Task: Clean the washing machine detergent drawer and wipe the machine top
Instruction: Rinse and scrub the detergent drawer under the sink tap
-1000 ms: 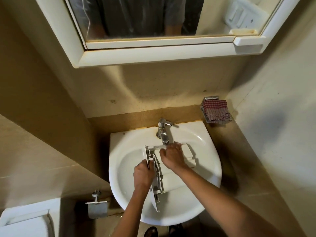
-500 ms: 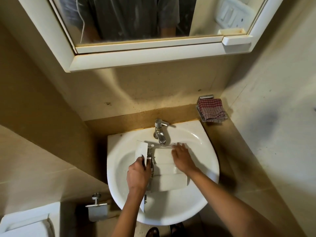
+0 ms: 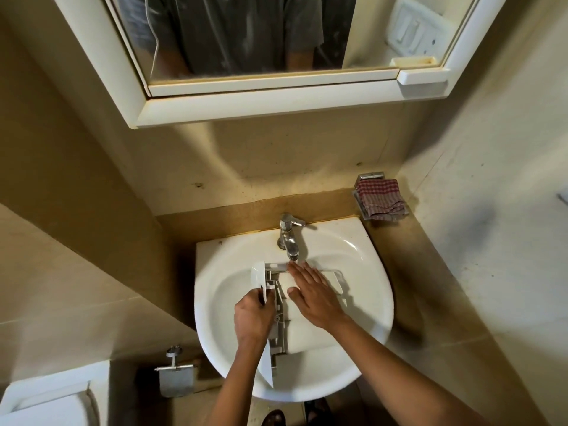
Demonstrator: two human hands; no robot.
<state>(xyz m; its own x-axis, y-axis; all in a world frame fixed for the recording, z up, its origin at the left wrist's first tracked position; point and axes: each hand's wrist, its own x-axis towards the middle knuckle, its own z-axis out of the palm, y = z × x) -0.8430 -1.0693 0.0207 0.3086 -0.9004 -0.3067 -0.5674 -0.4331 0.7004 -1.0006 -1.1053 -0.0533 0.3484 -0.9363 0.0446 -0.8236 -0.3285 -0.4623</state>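
Observation:
The white detergent drawer (image 3: pixel 307 333) lies across the white wash basin (image 3: pixel 372 305), its underside facing up and its front panel to the left. My left hand (image 3: pixel 253 318) is shut on the drawer's front panel edge. My right hand (image 3: pixel 313 292) rests flat, fingers spread, on the drawer's upturned side just below the chrome tap (image 3: pixel 289 238). A red checked cloth (image 3: pixel 382 198) sits folded on a wall rack at the back right. The washing machine is out of view.
A mirror cabinet (image 3: pixel 261 99) hangs above the basin. A toilet cistern (image 3: pixel 46 401) is at the lower left, with a metal paper holder (image 3: pixel 176 373) on the wall beside it. Tiled walls close in on both sides.
My right hand slid from the drawer's right edge toward the middle and flattened with fingers spread under the tap. The left hand kept its hold on the front panel.

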